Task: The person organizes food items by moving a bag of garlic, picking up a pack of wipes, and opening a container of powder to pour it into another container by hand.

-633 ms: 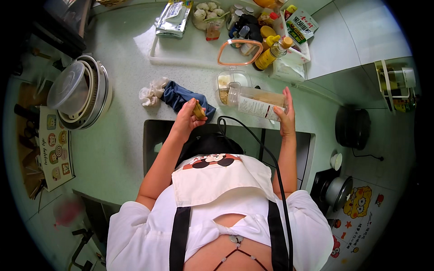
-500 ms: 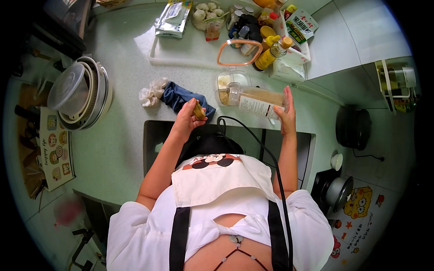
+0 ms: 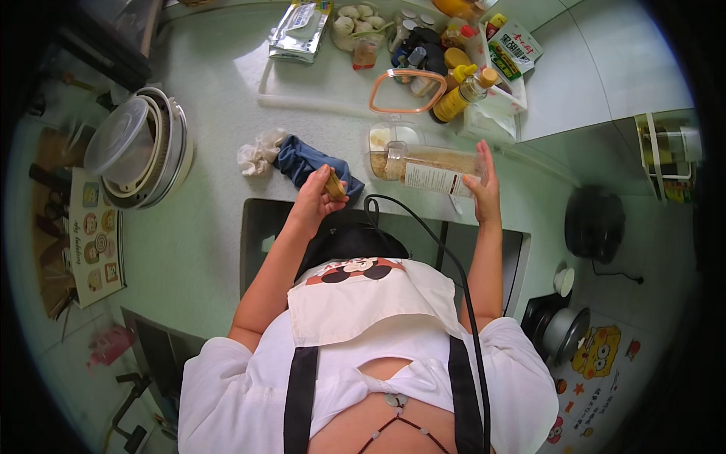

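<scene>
My right hand [image 3: 485,185] holds a clear jar [image 3: 442,160] by its base, with the thumb on the near side and the fingers stretched along the far side. The jar lies nearly level, and tan grains show inside, above a white label. Its open mouth is over a small clear food box [image 3: 378,163], which holds tan grains and something pale. The box's orange-rimmed lid [image 3: 408,91] stands open behind it. My left hand [image 3: 318,198] is closed on a yellow-brown lid [image 3: 334,185], just in front of a blue cloth [image 3: 306,160].
A white tray [image 3: 302,101] at the back carries a garlic bag [image 3: 355,26], packets and several bottles. Nested bowls [image 3: 136,147] stand at the left. A sink [image 3: 257,227] opens below my hands. A black cable [image 3: 439,246] runs across my front.
The whole view has shifted slightly. My right hand keeps the jar tipped over the box, and the grains inside look more loosely spread. My left hand still holds the lid.
</scene>
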The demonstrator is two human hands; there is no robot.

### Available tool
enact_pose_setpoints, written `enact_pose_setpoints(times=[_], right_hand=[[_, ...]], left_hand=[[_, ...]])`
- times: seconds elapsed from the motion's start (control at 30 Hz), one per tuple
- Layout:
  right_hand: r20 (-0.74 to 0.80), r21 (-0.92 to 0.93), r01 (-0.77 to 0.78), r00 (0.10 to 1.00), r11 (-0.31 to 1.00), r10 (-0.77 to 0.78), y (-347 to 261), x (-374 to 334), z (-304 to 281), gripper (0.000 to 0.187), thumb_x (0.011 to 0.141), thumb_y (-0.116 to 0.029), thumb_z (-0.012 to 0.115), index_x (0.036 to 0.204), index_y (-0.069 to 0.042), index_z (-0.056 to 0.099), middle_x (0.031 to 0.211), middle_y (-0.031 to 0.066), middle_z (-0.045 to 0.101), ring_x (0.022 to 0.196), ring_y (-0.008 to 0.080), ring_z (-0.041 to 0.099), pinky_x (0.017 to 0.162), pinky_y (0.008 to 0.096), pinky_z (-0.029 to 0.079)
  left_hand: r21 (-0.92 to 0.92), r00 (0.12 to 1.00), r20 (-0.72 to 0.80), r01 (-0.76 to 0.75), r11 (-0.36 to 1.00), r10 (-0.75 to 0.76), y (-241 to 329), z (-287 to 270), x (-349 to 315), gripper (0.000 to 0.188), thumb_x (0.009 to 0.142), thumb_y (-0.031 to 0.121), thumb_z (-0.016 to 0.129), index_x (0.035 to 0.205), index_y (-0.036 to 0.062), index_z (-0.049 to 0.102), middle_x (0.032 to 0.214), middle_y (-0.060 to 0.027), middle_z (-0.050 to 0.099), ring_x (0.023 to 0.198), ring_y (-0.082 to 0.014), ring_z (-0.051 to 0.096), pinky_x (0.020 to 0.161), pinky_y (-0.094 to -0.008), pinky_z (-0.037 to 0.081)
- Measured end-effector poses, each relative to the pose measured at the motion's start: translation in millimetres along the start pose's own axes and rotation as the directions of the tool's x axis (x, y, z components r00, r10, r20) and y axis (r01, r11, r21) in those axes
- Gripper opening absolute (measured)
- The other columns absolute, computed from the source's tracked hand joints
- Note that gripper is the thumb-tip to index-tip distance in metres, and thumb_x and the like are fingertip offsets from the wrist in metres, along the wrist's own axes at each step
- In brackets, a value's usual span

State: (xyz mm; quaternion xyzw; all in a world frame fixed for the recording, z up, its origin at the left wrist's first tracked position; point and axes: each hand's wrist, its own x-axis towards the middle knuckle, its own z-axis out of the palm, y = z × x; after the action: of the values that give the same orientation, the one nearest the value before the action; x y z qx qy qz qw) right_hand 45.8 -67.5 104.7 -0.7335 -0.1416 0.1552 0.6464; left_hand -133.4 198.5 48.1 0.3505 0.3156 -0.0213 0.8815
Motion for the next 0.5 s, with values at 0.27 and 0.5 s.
enact_pose_setpoints(times=[0.27, 0.5], right_hand=[[-0.024, 0.005, 0.007, 1.0, 1.0, -0.007, 0.3, -3.8, -0.9, 0.083, 0.061, -0.021, 0.064, 0.133, -0.005, 0.027, 0.137, 0.0156, 0.026, 0.128, 0.0261, 0.023, 0.104, 0.0354, 0.019], [-0.056, 0.071, 0.006, 0.998, 0.997, -0.002, 11.1, -6.9, -4.4, 0.084, 0.06, -0.019, 0.066, 0.134, -0.006, 0.028, 0.136, 0.0151, 0.027, 0.127, 0.0252, 0.025, 0.103, 0.0346, 0.02]], left_hand=[[-0.004, 1.0, -0.002, -0.003, 1.0, 0.003, -2.2, -0.5, 0.3, 0.035, 0.086, 0.043, 0.045, 0.104, 0.013, 0.048, 0.092, -0.0099, 0.059, 0.071, -0.0179, 0.06, 0.062, -0.0268, 0.05], [0.004, 1.0, 0.012, -0.002, 1.0, 0.002, -1.4, 3.2, 1.0, 0.035, 0.086, 0.043, 0.045, 0.104, 0.0128, 0.048, 0.093, -0.0095, 0.059, 0.071, -0.0176, 0.06, 0.062, -0.0267, 0.05]])
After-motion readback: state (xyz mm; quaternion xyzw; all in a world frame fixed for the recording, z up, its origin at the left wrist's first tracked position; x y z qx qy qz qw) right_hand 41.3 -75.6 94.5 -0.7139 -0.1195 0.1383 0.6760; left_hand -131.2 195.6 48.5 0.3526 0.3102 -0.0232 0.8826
